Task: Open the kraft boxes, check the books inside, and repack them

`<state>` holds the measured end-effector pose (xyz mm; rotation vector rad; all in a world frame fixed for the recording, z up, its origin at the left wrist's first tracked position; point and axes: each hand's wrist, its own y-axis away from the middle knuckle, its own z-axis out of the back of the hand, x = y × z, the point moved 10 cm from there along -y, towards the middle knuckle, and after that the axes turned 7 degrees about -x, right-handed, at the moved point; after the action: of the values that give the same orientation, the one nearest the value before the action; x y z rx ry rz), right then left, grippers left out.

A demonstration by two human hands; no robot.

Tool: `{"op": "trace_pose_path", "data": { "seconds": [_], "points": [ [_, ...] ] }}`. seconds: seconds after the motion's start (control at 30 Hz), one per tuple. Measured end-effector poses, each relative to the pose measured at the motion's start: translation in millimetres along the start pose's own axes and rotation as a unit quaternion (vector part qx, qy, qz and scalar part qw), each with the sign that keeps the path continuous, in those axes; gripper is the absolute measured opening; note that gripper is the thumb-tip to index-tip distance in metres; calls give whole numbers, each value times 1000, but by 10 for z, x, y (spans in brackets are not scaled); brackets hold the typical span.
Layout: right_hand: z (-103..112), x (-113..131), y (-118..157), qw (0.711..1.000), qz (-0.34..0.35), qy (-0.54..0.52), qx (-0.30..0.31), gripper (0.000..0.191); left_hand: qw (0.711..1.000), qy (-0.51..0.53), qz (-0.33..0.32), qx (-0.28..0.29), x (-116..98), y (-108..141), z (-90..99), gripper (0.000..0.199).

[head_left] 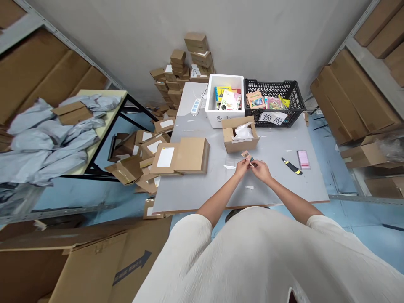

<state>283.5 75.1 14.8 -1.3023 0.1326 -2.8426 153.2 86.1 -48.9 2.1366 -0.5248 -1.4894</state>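
Both hands meet over the near middle of the grey table (pixel 217 185). My left hand (pixel 242 168) and my right hand (pixel 261 170) pinch a small orange-and-teal printed item (pixel 246 155) between them; its exact kind is too small to make out. Just beyond the hands is an open cardboard box (pixel 240 146) with white wrapping (pixel 244 131) inside. A white paper scrap (pixel 229 167) lies left of my left hand. To the right of my right hand are a black-and-yellow utility knife (pixel 291 166) and a pink slip or phone-like rectangle (pixel 303 160), its surface blurred.
At the table's back stand a white foam bin (pixel 224 119) and a black plastic crate (pixel 295 113), both holding books. Flattened and closed cartons (pixel 191 155) lie at the left edge. Boxes pile on the floor; grey parcels (pixel 34 134) cover a side table. Shelves flank both sides.
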Motion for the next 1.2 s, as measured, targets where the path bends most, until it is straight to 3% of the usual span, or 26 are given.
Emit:
{"op": "trace_pose_path", "data": {
  "seconds": [0.07, 0.17, 0.3, 0.4, 0.47, 0.53, 0.67, 0.83, 1.03, 1.2],
  "points": [
    [-54, 82, 34, 999, 38, 26, 17, 26, 1000, 7, 2, -7, -33, 11, 44, 39],
    [-16, -5, 29, 999, 26, 38, 6, 31, 1000, 4, 3, -22, -76, 18, 169, 36],
    [118, -359, 23, 996, -81, -13, -19, 43, 1000, -6, 9, -29, -99, 32, 285, 35],
    [61, -605, 121, 976, -188, -102, 32, 32, 1000, -12, 5, -16, -128, 45, 282, 36],
    [55, -682, 206, 957, -240, -157, 51, 28, 1000, -21, -1, 1, -149, 60, 241, 39],
    [154, -702, 252, 943, -263, -200, 31, 33, 999, -41, -9, 18, -160, 79, 181, 38],
    [555, -726, 249, 931, -275, -236, -50, 41, 991, -118, -36, 50, -160, 131, -34, 27],
    [1068, -806, 94, 922, -277, -246, -111, 44, 972, -192, -104, 89, -241, 171, -483, 22],
    [1443, -923, -331, 929, -251, -242, -124, 42, 970, -187, -145, 51, -498, 47, -936, 46],
    [1642, -1072, -817, 930, -238, -243, -140, 41, 971, -149, -178, 48, -747, -127, -1319, 38]
  ]
}}
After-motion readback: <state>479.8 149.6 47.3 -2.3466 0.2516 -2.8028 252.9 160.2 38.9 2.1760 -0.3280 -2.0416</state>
